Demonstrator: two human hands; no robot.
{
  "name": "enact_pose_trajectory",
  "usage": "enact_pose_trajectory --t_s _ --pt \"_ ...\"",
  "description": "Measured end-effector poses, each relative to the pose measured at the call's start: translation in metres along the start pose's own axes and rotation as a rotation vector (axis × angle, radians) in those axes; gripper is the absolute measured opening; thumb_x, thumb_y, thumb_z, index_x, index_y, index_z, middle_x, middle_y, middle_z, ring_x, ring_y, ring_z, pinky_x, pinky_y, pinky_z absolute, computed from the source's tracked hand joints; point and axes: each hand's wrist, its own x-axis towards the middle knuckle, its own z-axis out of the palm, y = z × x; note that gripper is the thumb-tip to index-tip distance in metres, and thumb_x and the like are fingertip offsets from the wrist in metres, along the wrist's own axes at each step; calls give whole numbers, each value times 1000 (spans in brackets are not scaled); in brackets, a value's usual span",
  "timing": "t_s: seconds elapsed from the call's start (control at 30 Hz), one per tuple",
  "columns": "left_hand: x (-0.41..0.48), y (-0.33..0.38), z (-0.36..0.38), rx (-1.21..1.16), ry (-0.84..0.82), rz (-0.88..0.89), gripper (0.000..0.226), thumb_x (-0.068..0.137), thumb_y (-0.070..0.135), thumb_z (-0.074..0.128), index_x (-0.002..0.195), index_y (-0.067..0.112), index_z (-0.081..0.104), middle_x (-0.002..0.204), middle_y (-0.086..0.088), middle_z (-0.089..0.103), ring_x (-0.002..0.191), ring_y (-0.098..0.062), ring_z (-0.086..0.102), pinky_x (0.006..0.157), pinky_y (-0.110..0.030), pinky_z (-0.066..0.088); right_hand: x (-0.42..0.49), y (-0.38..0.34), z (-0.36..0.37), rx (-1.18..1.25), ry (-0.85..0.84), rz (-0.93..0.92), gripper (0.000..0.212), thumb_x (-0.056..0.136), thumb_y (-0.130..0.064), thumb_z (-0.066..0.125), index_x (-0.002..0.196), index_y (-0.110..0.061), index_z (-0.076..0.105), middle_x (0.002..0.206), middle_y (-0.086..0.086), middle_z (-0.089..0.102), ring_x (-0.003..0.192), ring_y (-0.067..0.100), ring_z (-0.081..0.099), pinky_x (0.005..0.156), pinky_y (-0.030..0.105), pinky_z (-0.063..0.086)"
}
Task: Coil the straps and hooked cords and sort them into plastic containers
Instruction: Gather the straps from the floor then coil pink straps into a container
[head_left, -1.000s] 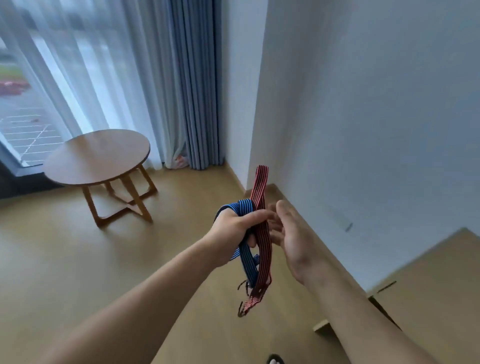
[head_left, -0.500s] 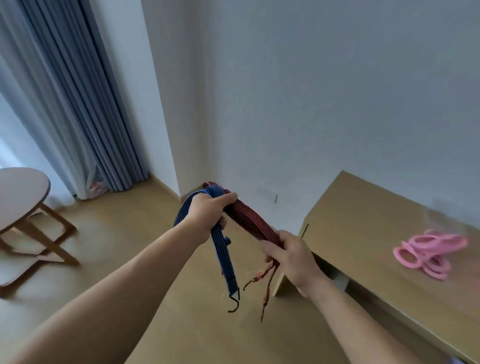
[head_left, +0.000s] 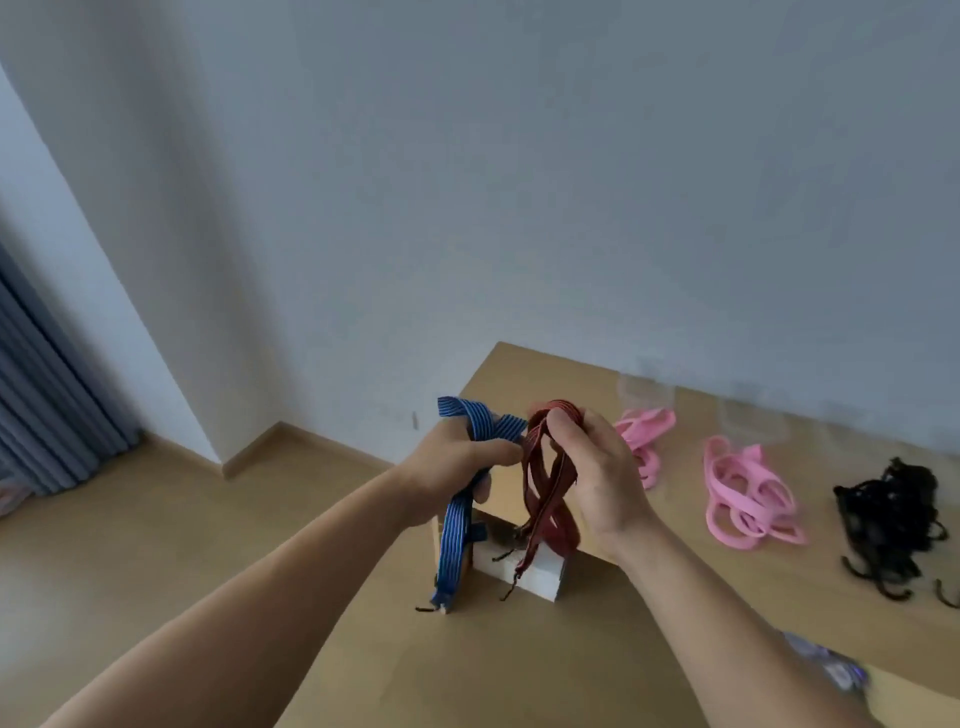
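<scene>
Left hand (head_left: 457, 467) gripping blue cord (head_left: 457, 525), right hand (head_left: 592, 467) gripping red cord (head_left: 545, 499), pink straps (head_left: 748, 493) and black cords (head_left: 883, 509) on bench (head_left: 550, 379)

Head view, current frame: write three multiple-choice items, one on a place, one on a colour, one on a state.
1. Where do the black hooked cords lie? A on the floor; B on the table, right of the pink straps; C over the curtain.
2. The left hand grips which thing? A the blue cord; B a pink strap; C a black cord.
3. The right hand is: A open and empty; B gripping the red cord; C flat on the table.
Answers: B, they lie on the wooden top beyond the pink loops; A, blue stripes hang from that fist; B, it closes round red loops.
</scene>
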Motion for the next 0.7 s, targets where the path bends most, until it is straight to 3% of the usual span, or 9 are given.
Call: enact_pose_trajectory --t_s 0.07,0.17,0.3,0.4,0.47,0.53,0.6,0.63,0.7 --pt "14 3 40 7 -121 34 25 83 19 70 59 19 62 47 -2 52 41 -16 45 49 -29 37 -5 -10 -33 13 124 -61 43 91 -42 62 100 0 62 84 13 66 75 22 64 66 30 53" --pt "31 10 99 -43 -246 68 26 81 24 75 75 7 57 55 -4 46 44 -15 39 46 -26 35 -12 -22 -81 66 319 -82 34 83 -47 64 90 -14 59 80 12 66 74 26 64 69 39 53" --pt "58 18 175 16 -357 80 34 79 11 79 59 13 52 52 0 44 43 -14 36 43 -23 32 -16 -32 -139 149 480 -86 49 72 -44 71 105 -11 56 73 -6 69 72 15 66 70 35 54" --pt "76 23 224 -22 -402 75 29 82 8 74 60 13 55 50 0 43 39 -13 35 41 -23 31 -26 -35 -184 136 541 -53 56 72 -47 76 112 -12 59 90 1 73 88 26 68 85 46 53" --pt "91 26 250 -45 -420 81 25 84 11 72 63 11 59 50 -2 47 40 -15 39 42 -23 34 -39 -32 -216 39 520 5 58 77 -50 77 115 -9 60 103 12 71 96 34 69 85 50 54" --pt "108 29 275 -15 -451 93 21 84 12 71 71 -1 61 55 -9 50 44 -18 43 44 -26 36 -54 -23 -243 -43 483 67 49 80 -44 76 112 -11 62 98 11 70 83 35 72 67 45 59" --pt "123 31 303 84 -556 110 15 81 8 68 73 -3 61 56 -7 53 45 -17 45 45 -27 38 -63 -13 -265 -92 512 108 31 84 -34 74 107 -15 65 91 4 73 73 27 74 57 31 59" --pt "131 32 318 124 -629 117 12 79 5 66 69 3 60 53 -2 54 43 -15 47 44 -26 39 -64 -8 -278 -123 570 123 23 87 -30 71 104 -15 66 90 4 74 74 25 74 59 29 58" --pt "143 33 342 121 -757 106 20 79 1 65 63 12 58 51 3 54 42 -10 48 43 -22 40 -63 -1 -302 -181 715 155 15 93 -27 65 99 -14 69 92 12 72 85 30 71 71 43 60"
